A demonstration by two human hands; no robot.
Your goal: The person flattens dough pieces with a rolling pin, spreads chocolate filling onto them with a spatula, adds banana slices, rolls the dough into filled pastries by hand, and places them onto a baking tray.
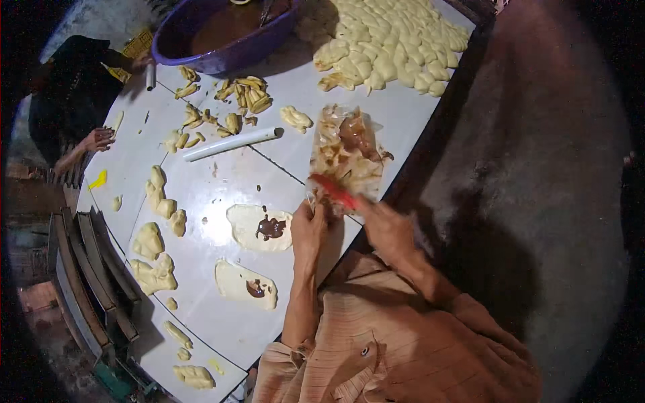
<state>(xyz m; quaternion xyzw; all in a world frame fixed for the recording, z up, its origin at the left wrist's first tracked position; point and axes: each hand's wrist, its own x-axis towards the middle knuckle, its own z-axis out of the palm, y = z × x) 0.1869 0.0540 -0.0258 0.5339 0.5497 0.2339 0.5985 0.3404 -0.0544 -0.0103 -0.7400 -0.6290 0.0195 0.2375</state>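
Observation:
A clear plastic bag (346, 158), smeared with brown filling, lies near the table's right edge. A lump of brown paste (356, 131) shows at its far end. My left hand (309, 232) is closed on the bag's near left corner; its fingertips are partly hidden. In my right hand (390, 232) is a red spatula (332, 191), its flat end over the bag's near part. To the left of my left hand, two flattened dough pieces, an upper one (242, 225) and a lower one (232, 279), each carry a dark brown dollop.
A white pipe (232, 144) lies mid-table. Many dough pieces (396, 43) cover the far right, beside a purple basin (222, 60) of brown liquid. Peeled bananas (245, 94) sit below the basin. Dark trays (87, 282) stand at left; another person's hand (97, 139) is beyond.

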